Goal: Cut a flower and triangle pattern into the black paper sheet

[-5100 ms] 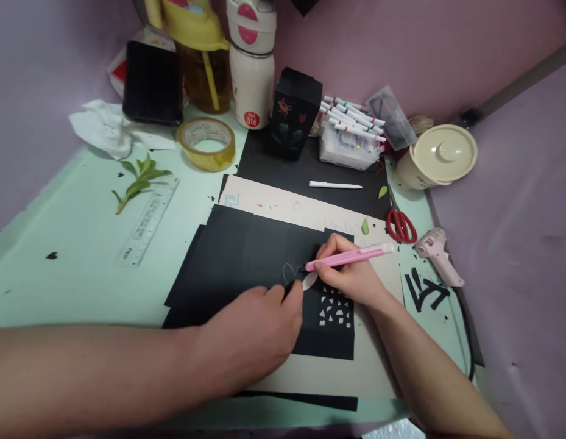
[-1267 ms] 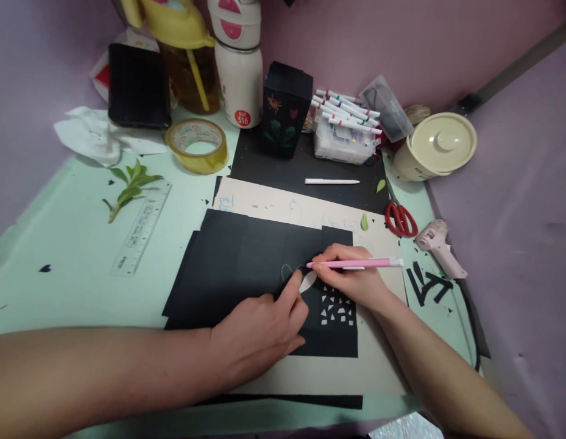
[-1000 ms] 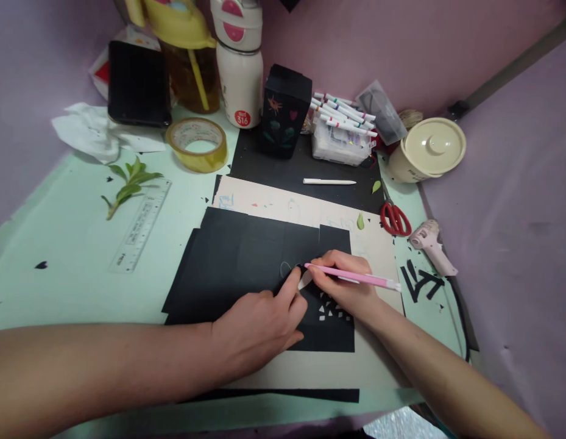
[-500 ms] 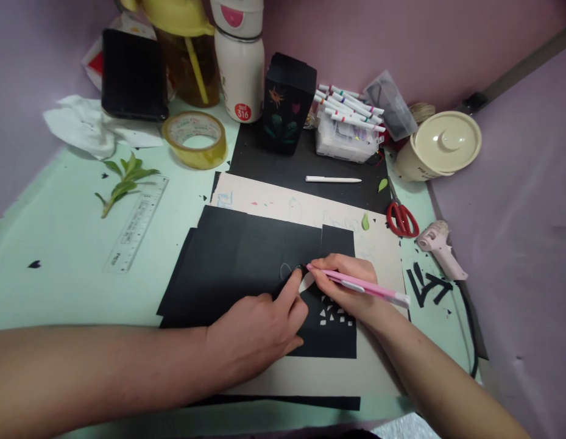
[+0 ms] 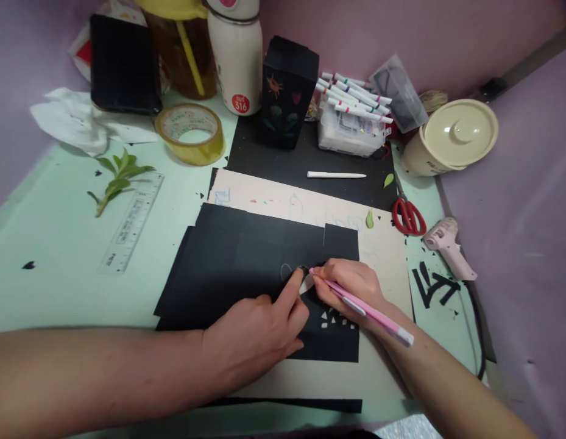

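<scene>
My right hand (image 5: pixel 351 283) grips a slim pink pen (image 5: pixel 362 308) with a white end, its tip down on the black paper (image 5: pixel 246 256). Beside that tip, my left hand (image 5: pixel 264 323) presses its outstretched index finger onto a small dark piece, too small to make out; its other fingers are bent and the thumb is apart. A white petal-shaped patch (image 5: pixel 306 283) shows between the two hands. Left of the fingertip, a thin pale rounded outline (image 5: pixel 286 271) is drawn on the paper. Small white cut shapes (image 5: pixel 331 318) lie below my right hand, partly covered by it.
A clear ruler (image 5: pixel 134 225), a leafy sprig (image 5: pixel 116 180) and a tape roll (image 5: pixel 190 134) lie left. Red-handled scissors (image 5: pixel 408 216), a glue gun (image 5: pixel 449 247) and black paper strips (image 5: pixel 433 283) are right. Markers (image 5: pixel 356 100), a black box (image 5: pixel 289 91) and a bottle (image 5: pixel 237 67) stand behind.
The pink pen's back end has swung down towards me, and my right hand has turned slightly with it. My left index finger stays in place. The whole view has shifted slightly.
</scene>
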Motion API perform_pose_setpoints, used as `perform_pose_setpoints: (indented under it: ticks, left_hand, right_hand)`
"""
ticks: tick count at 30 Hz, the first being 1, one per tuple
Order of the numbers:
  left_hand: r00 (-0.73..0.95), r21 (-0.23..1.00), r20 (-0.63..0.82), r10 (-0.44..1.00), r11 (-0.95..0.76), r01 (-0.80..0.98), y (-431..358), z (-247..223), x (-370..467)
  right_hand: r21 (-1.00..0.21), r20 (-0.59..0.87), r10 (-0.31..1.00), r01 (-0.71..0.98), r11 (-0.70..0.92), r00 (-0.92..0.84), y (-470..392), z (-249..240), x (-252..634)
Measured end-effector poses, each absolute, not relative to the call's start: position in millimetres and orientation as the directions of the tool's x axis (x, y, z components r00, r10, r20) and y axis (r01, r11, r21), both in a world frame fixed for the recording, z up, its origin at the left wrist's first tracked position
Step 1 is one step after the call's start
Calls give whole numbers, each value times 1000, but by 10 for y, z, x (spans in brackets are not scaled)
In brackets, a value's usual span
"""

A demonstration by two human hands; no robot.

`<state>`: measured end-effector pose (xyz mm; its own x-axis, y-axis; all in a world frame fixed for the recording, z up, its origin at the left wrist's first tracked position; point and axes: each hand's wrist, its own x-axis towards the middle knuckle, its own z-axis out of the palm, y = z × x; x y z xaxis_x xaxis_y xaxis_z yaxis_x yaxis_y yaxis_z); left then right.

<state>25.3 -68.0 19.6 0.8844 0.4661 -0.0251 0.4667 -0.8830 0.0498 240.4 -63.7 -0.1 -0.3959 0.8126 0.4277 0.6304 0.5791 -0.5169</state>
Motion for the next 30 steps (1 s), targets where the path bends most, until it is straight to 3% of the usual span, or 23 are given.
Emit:
perform_pose_setpoints:
  ticks: [8, 17, 21, 30]
  left_hand:
    - [884, 71, -81, 461, -882, 466, -678, 189, 257]
    - [863, 138, -200, 464, -859, 493, -649, 274, 276]
    - [833, 190, -295, 468, -826, 531, -651, 330, 301]
    - [848, 530, -306, 432, -663, 529, -673, 417, 155]
  right_hand:
    - [-497, 374, 852, 696, 518, -367, -683, -11, 2409]
    - [-712, 203, 956, 638, 292, -210, -741, 64, 2372]
    - [-720, 86, 958, 647, 249, -272, -702, 145, 2407]
    - [-730, 57, 975, 658, 187, -214, -819, 52, 2408]
